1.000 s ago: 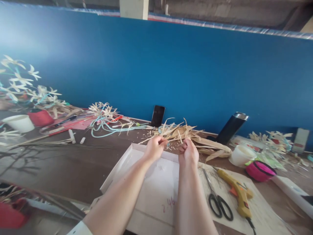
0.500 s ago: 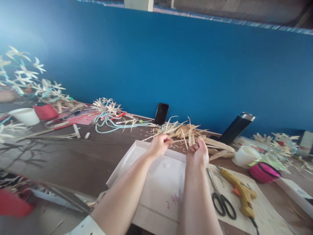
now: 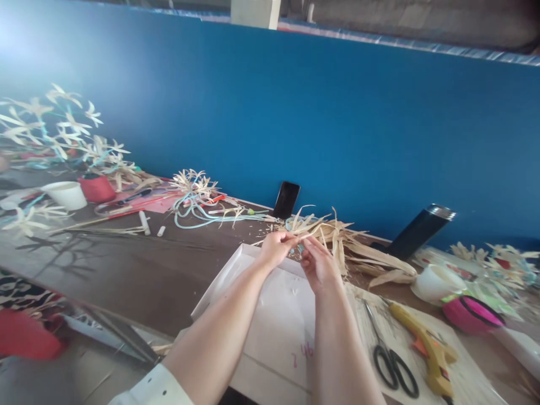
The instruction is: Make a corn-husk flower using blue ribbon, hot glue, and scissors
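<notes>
My left hand (image 3: 275,250) is closed in a pinch on a thin pale strip (image 3: 301,238) that looks like dried corn husk. My right hand (image 3: 319,264) meets it from the other side, its thumb and fingertips pinching the same strip. Both hands are held above the far edge of a shallow white cardboard box (image 3: 261,326), close together. Just behind them lies a loose pile of dried husks (image 3: 358,253) with small trimmings. The fingers partly hide the strip, so its full length cannot be made out.
Right of the box are black-handled scissors (image 3: 394,368) and a yellow glue gun (image 3: 436,354) on a board. A dark flask (image 3: 422,230) and a phone (image 3: 287,199) lean against the blue partition (image 3: 337,124). Husk flowers (image 3: 63,124) and white cups (image 3: 65,195) stand left.
My right hand has moved left, bringing its fingertips up to my left hand at the strip. The whole view has shifted slightly, with things appearing further right.
</notes>
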Available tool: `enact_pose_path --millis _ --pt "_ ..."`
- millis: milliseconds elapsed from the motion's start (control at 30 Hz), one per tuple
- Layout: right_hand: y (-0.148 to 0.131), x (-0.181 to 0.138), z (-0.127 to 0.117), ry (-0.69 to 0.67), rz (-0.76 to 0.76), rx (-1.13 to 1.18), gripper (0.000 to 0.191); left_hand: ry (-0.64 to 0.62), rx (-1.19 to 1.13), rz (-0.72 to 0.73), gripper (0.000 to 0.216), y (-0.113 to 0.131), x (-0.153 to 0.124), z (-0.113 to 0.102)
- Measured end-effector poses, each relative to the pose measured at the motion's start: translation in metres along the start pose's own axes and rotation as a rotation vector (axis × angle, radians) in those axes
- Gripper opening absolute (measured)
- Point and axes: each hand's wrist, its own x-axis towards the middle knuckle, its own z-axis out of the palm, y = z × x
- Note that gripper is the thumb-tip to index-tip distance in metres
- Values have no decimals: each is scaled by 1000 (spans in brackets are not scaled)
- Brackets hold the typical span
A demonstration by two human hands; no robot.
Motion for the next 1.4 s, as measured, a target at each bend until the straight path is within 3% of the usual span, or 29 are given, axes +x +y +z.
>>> enact_pose_path --millis 367,800,1233,1400 --pt "-1 4 -2 125 -107 27 35 -68 -37 -55 32 0 -3 3" --pt "-7 7 -9 311 -226 68 32 -110 136 -62 28 3 -4 -2" --pt "-8 3 -5 329 -308 46 27 -50 289 -87 22 2 -2 -3" --pt "-9 3 -5 301 -254 -5 31 -40 86 3 38 -2 2 -9"
